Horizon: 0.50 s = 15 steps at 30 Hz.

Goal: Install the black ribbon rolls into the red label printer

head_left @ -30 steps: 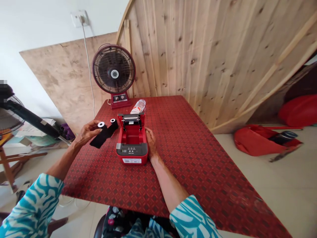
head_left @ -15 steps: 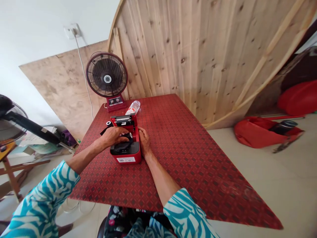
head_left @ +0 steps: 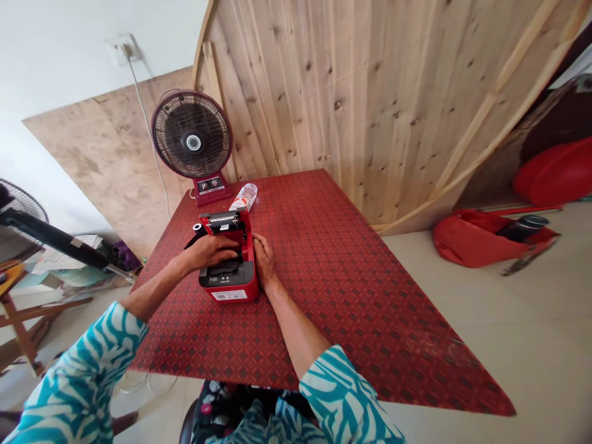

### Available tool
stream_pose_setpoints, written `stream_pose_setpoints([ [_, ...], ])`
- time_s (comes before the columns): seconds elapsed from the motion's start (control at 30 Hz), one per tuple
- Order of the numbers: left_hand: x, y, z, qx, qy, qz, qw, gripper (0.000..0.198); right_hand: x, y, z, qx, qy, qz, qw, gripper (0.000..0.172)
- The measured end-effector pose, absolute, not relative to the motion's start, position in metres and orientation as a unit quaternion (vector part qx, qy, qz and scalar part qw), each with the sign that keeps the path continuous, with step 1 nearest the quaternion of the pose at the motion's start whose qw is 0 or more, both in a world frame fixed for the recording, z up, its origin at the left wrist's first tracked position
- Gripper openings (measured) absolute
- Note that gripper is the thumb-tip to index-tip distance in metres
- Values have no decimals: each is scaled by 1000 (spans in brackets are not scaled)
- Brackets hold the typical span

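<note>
A red thermal printer (head_left: 229, 287) stands on the table with its lid (head_left: 224, 222) raised at the far side. My left hand (head_left: 211, 251) lies over the open compartment, closed around a black roll that it mostly hides. A black strip (head_left: 192, 242) runs from under that hand, past the printer's left side, to a white-cored roll end (head_left: 198, 227). My right hand (head_left: 264, 260) presses against the printer's right wall, fingers together. Both sleeves are teal and white.
The red patterned table (head_left: 351, 302) carries a plastic water bottle (head_left: 243, 196) lying just behind the printer and a maroon desk fan (head_left: 192, 139) at the far edge. A standing fan (head_left: 21, 213) is at the left, and a red bag (head_left: 476, 240) lies on the floor at the right.
My left hand has carried the black roll from beside the printer into position over its compartment. My right hand stays on the printer. The view has drifted slightly.
</note>
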<state>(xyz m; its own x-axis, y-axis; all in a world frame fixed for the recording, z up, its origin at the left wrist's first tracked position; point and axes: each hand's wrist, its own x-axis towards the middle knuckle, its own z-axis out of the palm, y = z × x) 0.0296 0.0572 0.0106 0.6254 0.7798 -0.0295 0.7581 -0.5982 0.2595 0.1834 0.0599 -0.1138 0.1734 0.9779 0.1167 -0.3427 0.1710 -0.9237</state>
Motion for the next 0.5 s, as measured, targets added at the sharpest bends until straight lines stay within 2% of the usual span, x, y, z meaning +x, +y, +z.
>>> stream_pose_setpoints([
  [0.1, 12, 31, 15, 870, 443, 150, 154, 38, 183, 59, -113, -397, -388, 515, 653, 31],
  [0.23, 5, 1, 10, 901, 388, 168, 95, 40, 182, 63, -119, -397, -384, 516, 655, 32],
  [0.37, 9, -2, -3, 908, 370, 198, 8, 27, 183, 67, -126, -405, -395, 505, 652, 33],
  [0.5, 11, 3, -6, 905, 365, 218, -18, 21, 184, 67, -126, -414, -402, 493, 651, 32],
])
